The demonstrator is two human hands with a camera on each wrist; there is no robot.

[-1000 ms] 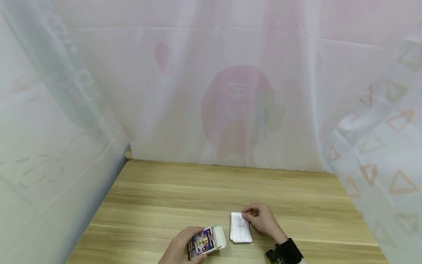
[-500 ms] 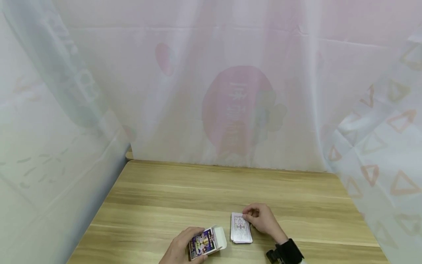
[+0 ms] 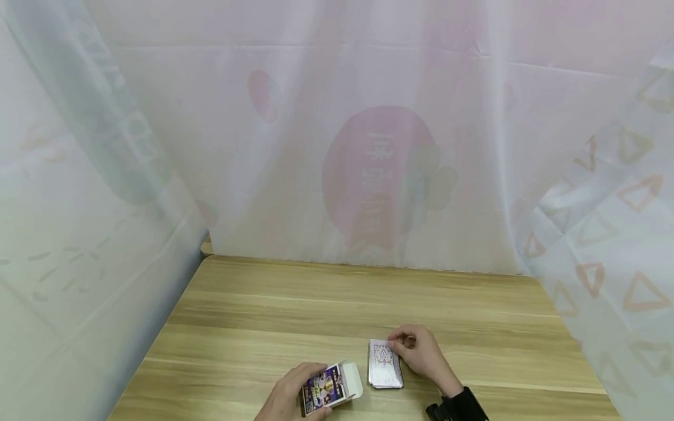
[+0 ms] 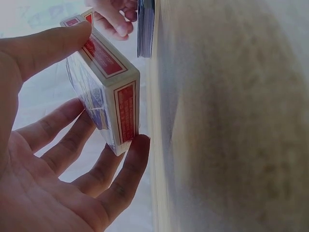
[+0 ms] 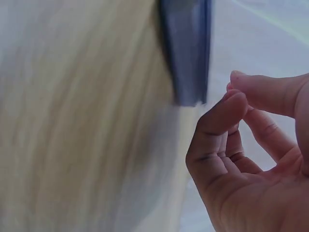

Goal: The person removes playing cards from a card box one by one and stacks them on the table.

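My left hand [image 3: 289, 392] grips a card box [image 3: 323, 387] with a dark, colourful picture face. Its white flap [image 3: 351, 379] stands open toward the right. In the left wrist view, the thumb lies along one red-panelled edge of the box and the fingertips bear on its other side. A deck of cards [image 3: 385, 368] with patterned white backs lies on the table to the right of the box. Over the deck's upper right corner hovers my right hand [image 3: 421, 349], fingers curled. The right wrist view shows thumb and index fingertips [image 5: 236, 101] meeting beside the deck, with no card between them.
The wood-grain table [image 3: 295, 304] runs back to a hanging pale sheet [image 3: 295, 175] printed with pink shapes. Similar sheets enclose the left and right sides. A black wrist strap [image 3: 463, 406] sits on my right wrist.
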